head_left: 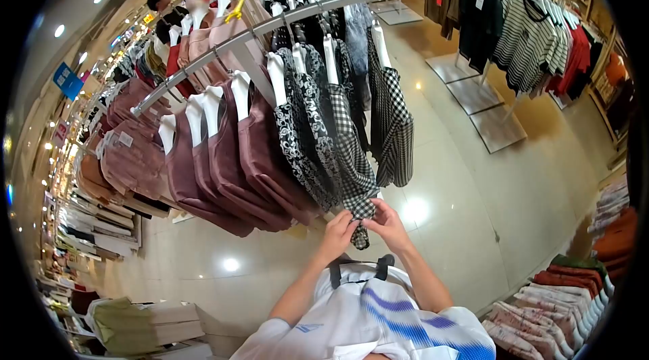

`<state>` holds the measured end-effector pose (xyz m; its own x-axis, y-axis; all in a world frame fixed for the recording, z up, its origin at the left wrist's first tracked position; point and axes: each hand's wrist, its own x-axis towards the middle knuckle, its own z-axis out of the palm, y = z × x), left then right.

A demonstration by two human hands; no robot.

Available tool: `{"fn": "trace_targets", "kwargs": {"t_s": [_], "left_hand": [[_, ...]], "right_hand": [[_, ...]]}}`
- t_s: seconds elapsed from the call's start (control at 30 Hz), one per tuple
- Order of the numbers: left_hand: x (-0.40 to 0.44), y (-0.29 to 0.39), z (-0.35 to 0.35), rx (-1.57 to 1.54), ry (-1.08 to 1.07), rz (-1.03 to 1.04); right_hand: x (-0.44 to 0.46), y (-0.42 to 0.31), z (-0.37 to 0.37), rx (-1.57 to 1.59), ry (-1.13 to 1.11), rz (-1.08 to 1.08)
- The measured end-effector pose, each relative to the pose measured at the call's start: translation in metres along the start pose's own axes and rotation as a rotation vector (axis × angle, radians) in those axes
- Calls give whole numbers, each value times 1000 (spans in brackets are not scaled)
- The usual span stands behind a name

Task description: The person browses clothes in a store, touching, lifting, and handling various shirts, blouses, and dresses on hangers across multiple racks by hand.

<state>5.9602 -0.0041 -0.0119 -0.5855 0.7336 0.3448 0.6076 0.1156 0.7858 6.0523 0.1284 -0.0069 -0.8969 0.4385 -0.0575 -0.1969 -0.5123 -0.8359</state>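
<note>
A black-and-white gingham shirt [351, 154] hangs on a white hanger from the metal rail, its sleeve [364, 210] drawn down toward me. My left hand [341, 228] pinches the left side of the sleeve near its cuff. From the right, my right hand [387, 223] grips the same part with thumb and fingers. The cuff end [360, 238] dangles just below my fingers. Beside it on the right hangs another small-checked shirt [395, 130]. Black-and-white patterned tops [297, 137] hang just to the left.
Mauve tops [260, 150] fill the left part of the metal rail [223, 49]. A rack of striped shirts [527, 35] stands at the upper right, with display platforms [497, 123] below. Hung clothes [541, 313] line the lower right. People [169, 18] stand at the upper left.
</note>
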Motion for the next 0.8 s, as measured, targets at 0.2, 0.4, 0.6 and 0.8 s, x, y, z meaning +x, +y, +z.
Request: {"fn": "trace_targets", "kwargs": {"t_s": [0.2,0.4,0.6,0.8], "left_hand": [[15,6,-14,-80,-48,-16],[19,-3,-1,-434,-53,-222],[15,-11,9,-381,-68,-257],[1,-4,19,-426,-100,-192]], "right_hand": [[16,-2,-19,-110,-23,-50],[17,-4,-22,-152,6,-62],[2,-29,-8,-67,27,-101],[-11,-17,-12,-58,49,-195]]}}
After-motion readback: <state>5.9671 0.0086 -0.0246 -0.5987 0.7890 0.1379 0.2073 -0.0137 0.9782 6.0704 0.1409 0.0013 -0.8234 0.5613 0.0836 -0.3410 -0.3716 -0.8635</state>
